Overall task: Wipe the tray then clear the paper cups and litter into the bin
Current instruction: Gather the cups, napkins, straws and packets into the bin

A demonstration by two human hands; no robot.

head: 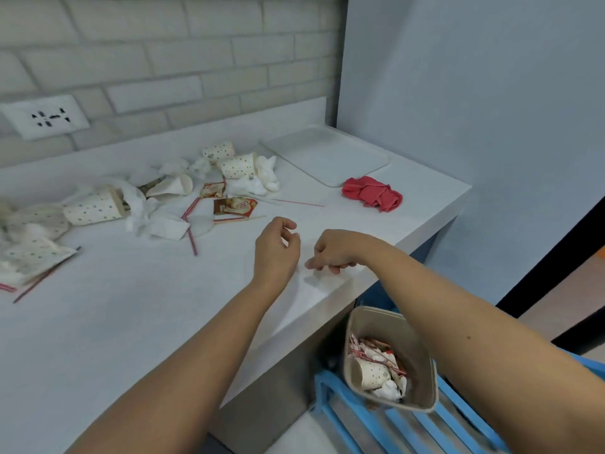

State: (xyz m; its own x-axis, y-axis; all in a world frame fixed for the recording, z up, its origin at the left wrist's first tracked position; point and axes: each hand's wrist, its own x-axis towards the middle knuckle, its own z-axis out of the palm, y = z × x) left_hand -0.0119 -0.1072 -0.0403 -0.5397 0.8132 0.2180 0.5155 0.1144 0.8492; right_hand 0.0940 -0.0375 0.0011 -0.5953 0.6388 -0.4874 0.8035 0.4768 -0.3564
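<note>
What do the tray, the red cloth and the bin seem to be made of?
Tray: probably matte white plastic, smooth with a moulded raised rim. Red cloth: soft fabric, crumpled in folds. Bin: maybe beige plastic or card; thin walls, dull surface.

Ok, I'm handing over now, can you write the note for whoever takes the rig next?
Left hand loosely curled, holding nothing; right hand curled at the white counter edge, grip unclear.
White rectangular plastic tray bare in the far corner, crumpled red cloth beside it: wiping looks done.
Beige bin on the blue slatted rack already holds one spotted cup and wrappers.
To bin: spotted paper cups, white tissues, striped straws, brown sachets on the counter.
</note>
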